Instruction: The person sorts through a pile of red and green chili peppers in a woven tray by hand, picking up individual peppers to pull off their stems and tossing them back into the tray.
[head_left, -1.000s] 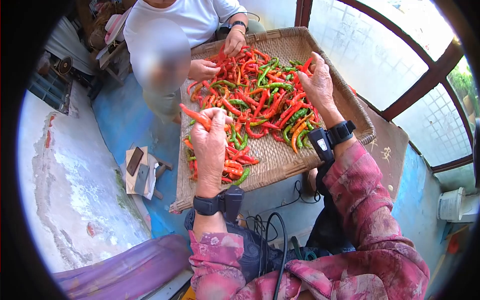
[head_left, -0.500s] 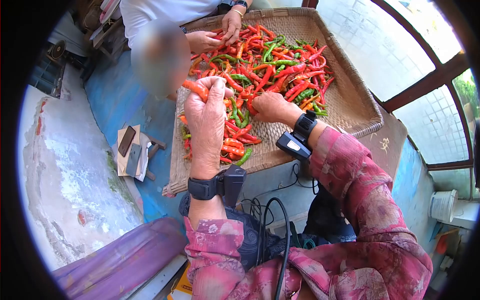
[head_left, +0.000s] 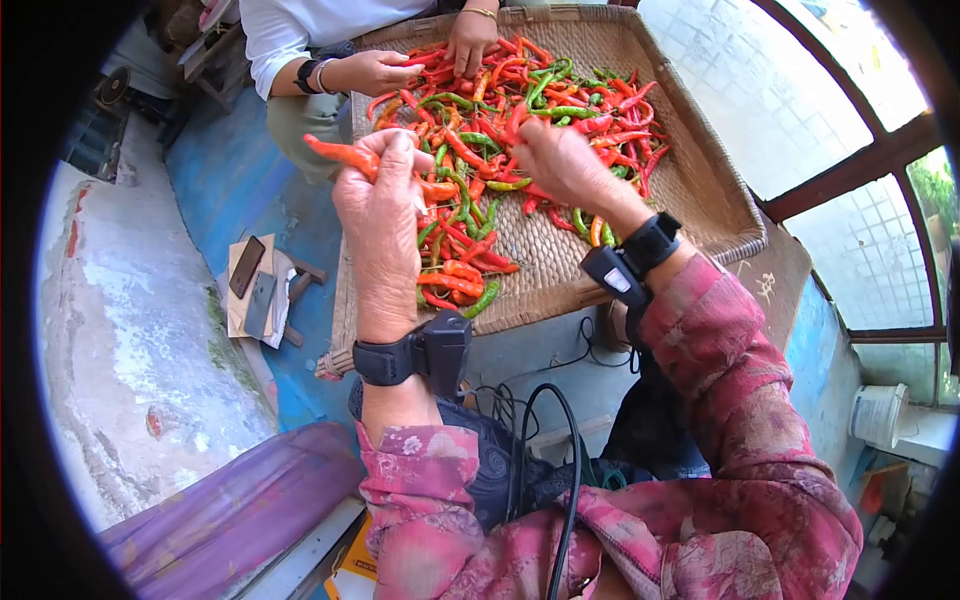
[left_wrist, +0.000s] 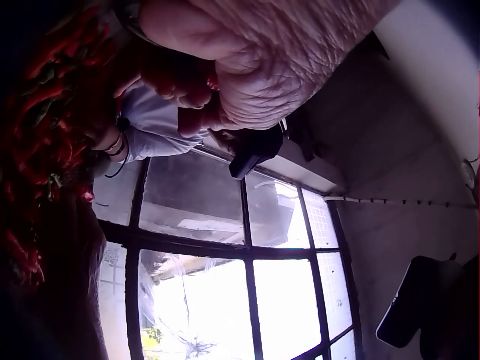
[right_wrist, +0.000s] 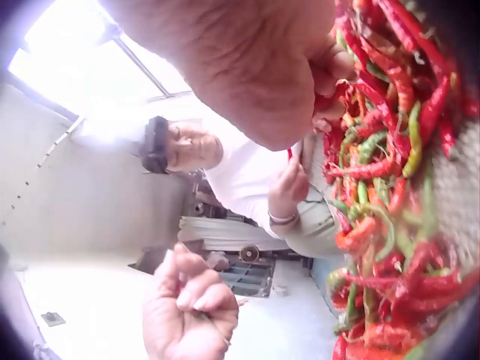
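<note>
In the head view my left hand [head_left: 380,220] pinches an orange-red chili pepper [head_left: 342,153] between thumb and curled fingers, its tip pointing left, above the near left part of a woven tray [head_left: 520,310]. My right hand [head_left: 575,170], slightly blurred, has its fingers round a red pepper [head_left: 517,122] above the heap of red and green peppers [head_left: 560,112]. The left wrist view shows my left hand [left_wrist: 262,60] from below with its fingers curled. From the right wrist view, my right hand [right_wrist: 247,67] is beside the heap [right_wrist: 382,180], its fingertips partly hidden.
Across the tray a person in a white shirt [head_left: 310,30] has both hands at the peppers. Two phones [head_left: 247,265] lie on a small stool at the left. Black cables [head_left: 570,440] run over my lap, and a white bucket [head_left: 878,415] stands at the right.
My left hand has moved left and slightly up with its pepper. My right hand went down to the heap, then rose a little with a red pepper. The other person's hands have moved apart.
</note>
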